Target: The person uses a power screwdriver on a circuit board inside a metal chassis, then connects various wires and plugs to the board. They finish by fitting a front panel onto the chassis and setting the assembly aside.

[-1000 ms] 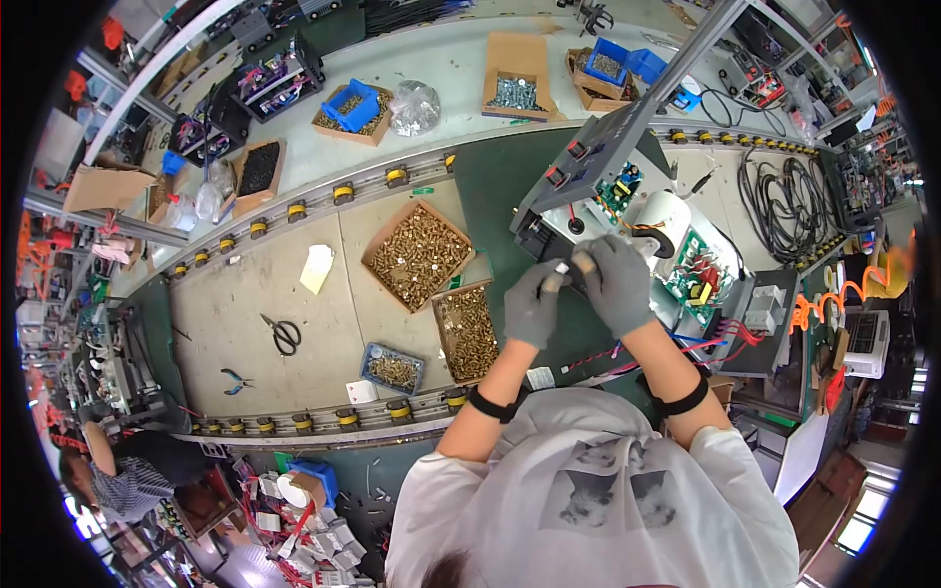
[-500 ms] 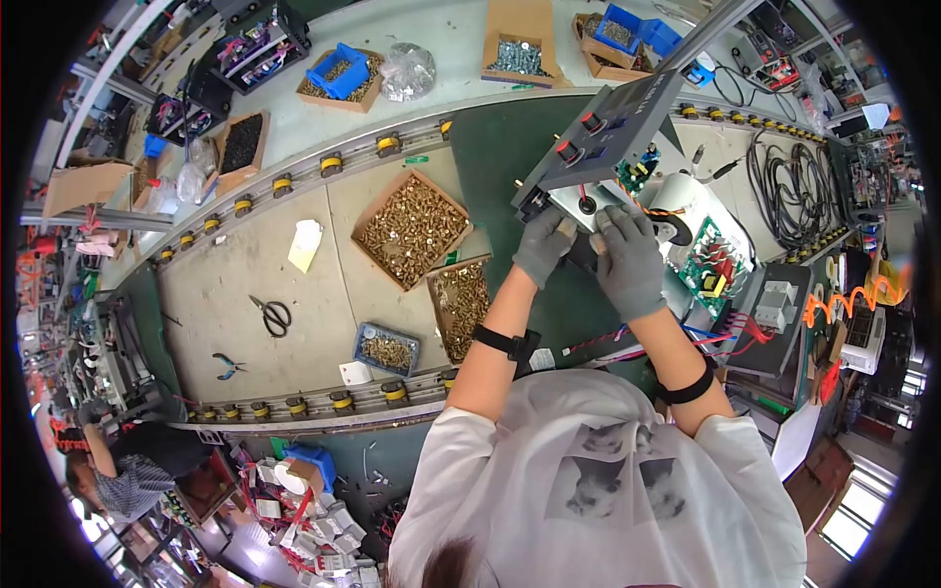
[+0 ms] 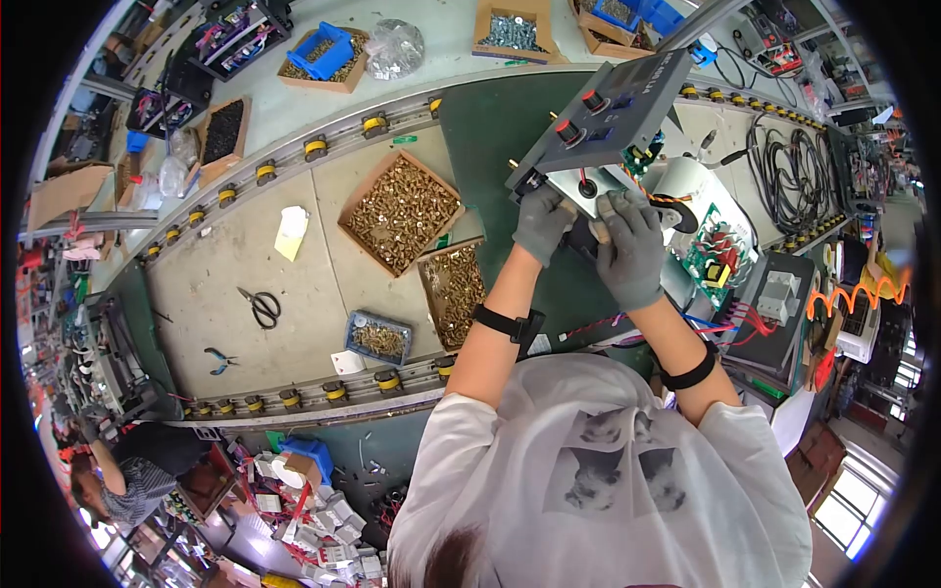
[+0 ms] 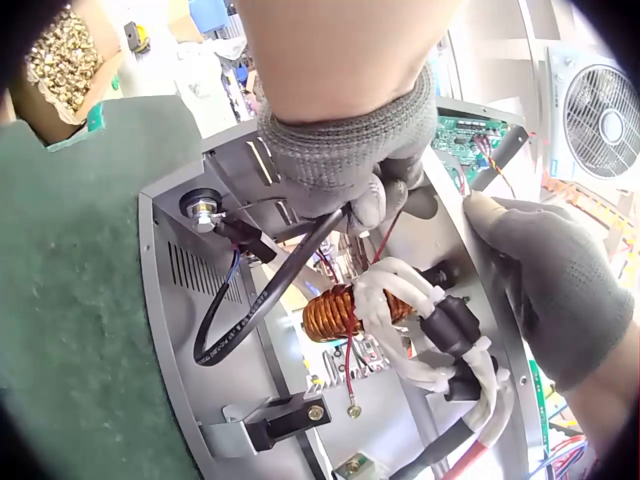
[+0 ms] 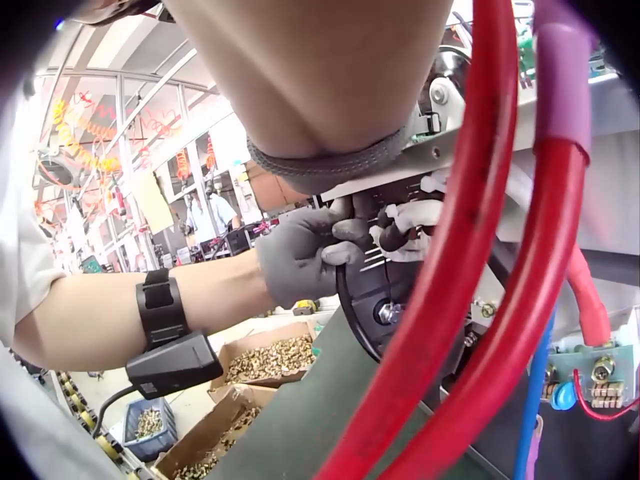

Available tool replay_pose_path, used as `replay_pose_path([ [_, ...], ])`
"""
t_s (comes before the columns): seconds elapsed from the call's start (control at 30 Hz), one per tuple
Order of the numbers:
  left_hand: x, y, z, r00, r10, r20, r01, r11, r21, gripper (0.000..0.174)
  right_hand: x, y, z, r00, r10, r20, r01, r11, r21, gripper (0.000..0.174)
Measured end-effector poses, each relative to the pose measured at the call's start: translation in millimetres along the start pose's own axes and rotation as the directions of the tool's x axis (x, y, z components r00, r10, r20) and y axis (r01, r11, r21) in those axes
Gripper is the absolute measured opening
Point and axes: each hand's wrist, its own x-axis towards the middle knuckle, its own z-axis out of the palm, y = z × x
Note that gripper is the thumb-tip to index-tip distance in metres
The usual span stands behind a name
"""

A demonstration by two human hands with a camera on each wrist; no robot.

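Note:
In the head view, both grey-gloved hands work at the near edge of a grey metal machine case [image 3: 613,122] with red-capped knobs. My left hand [image 3: 542,225] is at its left corner. The left wrist view shows this hand reaching inside, fingers curled round a thick black cable [image 4: 275,285] that loops down toward a round metal terminal [image 4: 204,213]. My right hand [image 3: 630,250] holds the case's edge beside a black grommet [image 3: 587,188], its thumb lying on the rim in the left wrist view. Below the left hand sits a copper-wound coil [image 4: 330,312] with white-sleeved leads.
Boxes of brass fittings [image 3: 402,211] and a blue bin [image 3: 379,338] stand left of the hands. Scissors [image 3: 261,307] and pliers [image 3: 220,361] lie farther left. Thick red cables [image 5: 480,200] cross close before the right wrist camera. A green circuit board [image 3: 723,250] lies right of the case.
Both hands, earlier close together just in front of the case, have moved up to its edge. Since half a second ago they have barely shifted, while the head view has moved slightly.

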Motion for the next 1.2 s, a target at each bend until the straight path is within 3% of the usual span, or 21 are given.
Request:
replay_pose_path([
  [0.03, -3.2, 9.4, 4.9, 1.0, -0.005, -0.001, 0.005, 1.0, -0.002, 0.015, -0.8, 0.6, 0.7, 1.0, 0.003, 0.005, -0.003, 1.0, 0.0, 0.038],
  [0.1, -7.4, 28.3, 14.1, 0.995, 0.035, -0.093, -0.015, 0.978, 0.208, 0.018, -1.5, 2.3, 2.5, 1.0, -0.001, -0.01, 0.001, 1.0, 0.026, 0.038],
  [0.2, -8.7, 32.5, 18.3, 0.989, 0.083, -0.121, -0.046, 0.96, 0.276, 0.018, -1.4, 0.9, 2.4, 1.0, 0.007, -0.018, -0.007, 1.0, 0.015, 0.037],
  [0.23, -4.9, 27.3, 12.6, 0.99, 0.078, -0.122, -0.042, 0.96, 0.276, 0.018, -1.7, 1.5, 3.4, 1.0, 0.011, -0.015, -0.011, 1.0, 0.015, 0.037],
  [0.3, 4.7, 14.0, -4.5, 0.997, 0.035, 0.066, -0.047, 0.979, 0.199, 0.017, -2.9, 3.4, 4.7, 0.999, 0.02, -0.032, -0.019, 0.999, 0.045, 0.033],
  [0.4, 11.8, 9.0, -12.6, 0.987, 0.066, 0.148, -0.094, 0.977, 0.193, 0.018, -0.5, 1.7, 3.4, 0.998, 0.028, -0.051, -0.025, 0.998, 0.06, 0.03],
  [0.57, 8.2, 10.2, -2.4, 0.992, 0.112, 0.054, -0.115, 0.992, 0.05, 0.018, -0.3, 4.7, 6.6, 0.996, 0.021, -0.086, -0.015, 0.997, 0.071, 0.029],
  [0.73, 12.2, 13.6, -3.6, 0.994, 0.074, 0.079, -0.082, 0.991, 0.106, 0.022, 1.0, 5.9, 5.2, 0.996, 0.035, -0.077, -0.03, 0.997, 0.073, 0.03],
  [0.8, 12.7, 0.6, 4.0, 0.985, 0.171, 0.007, -0.171, 0.985, -0.019, 0.02, -0.6, 6.4, 6.6, 0.997, 0.039, -0.07, -0.034, 0.997, 0.071, 0.031],
  [0.83, 12.2, -5.7, 5.8, 0.994, 0.109, -0.003, -0.107, 0.975, -0.192, 0.019, -1.8, 7.6, 7.9, 0.997, 0.04, -0.068, -0.035, 0.997, 0.068, 0.031],
  [0.93, 14.8, -3.4, 8.4, 0.996, 0.036, -0.077, -0.055, 0.966, -0.253, 0.02, 0.0, 4.7, 6.7, 0.995, 0.057, -0.082, -0.051, 0.996, 0.08, 0.032],
  [1.0, 19.9, -5.6, 3.3, 0.996, 0.08, -0.04, -0.087, 0.97, -0.225, 0.027, -0.3, 4.4, 6.0, 0.996, 0.077, -0.055, -0.072, 0.994, 0.081, 0.03],
  [1.1, 19.0, -4.4, 2.8, 0.997, -0.002, 0.082, 0.032, 0.929, -0.369, 0.035, -2.8, 6.5, 9.0, 0.996, 0.081, -0.048, -0.077, 0.994, 0.074, 0.03],
  [1.17, 19.9, -15.1, 6.9, 0.972, -0.048, 0.23, 0.171, 0.814, -0.555, 0.041, -3.5, 7.5, 10.5, 0.996, 0.063, -0.066, -0.058, 0.996, 0.067, 0.033],
  [1.2, 18.4, -12.1, 11.5, 0.973, -0.049, 0.227, 0.171, 0.813, -0.557, 0.041, -4.5, 7.2, 10.4, 0.996, 0.061, -0.064, -0.057, 0.996, 0.067, 0.033],
])
